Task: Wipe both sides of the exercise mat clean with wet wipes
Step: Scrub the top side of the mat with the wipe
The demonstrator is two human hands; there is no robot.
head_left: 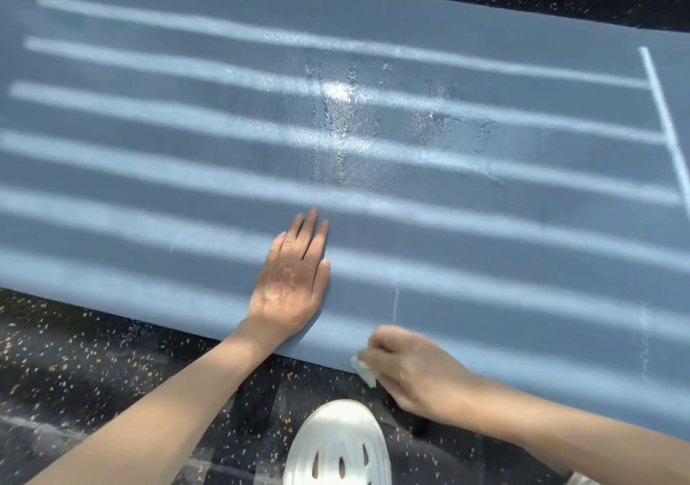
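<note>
two bare forearms (157, 402), one white moulded clog (338, 447), oval vent holes across its top

You knelt over a black floor (78, 368) flecked all over with small tan and white specks. It showed along the near edge of your view and again in a strip at the top right. Sunlight fell in long parallel bands (186, 165), bright stripes alternating with shade.

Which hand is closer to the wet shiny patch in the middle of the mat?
Left. The left hand lies flat on the mat just short of the wet patch; the right hand grips a wet wipe farther back at the mat's near edge.
</note>
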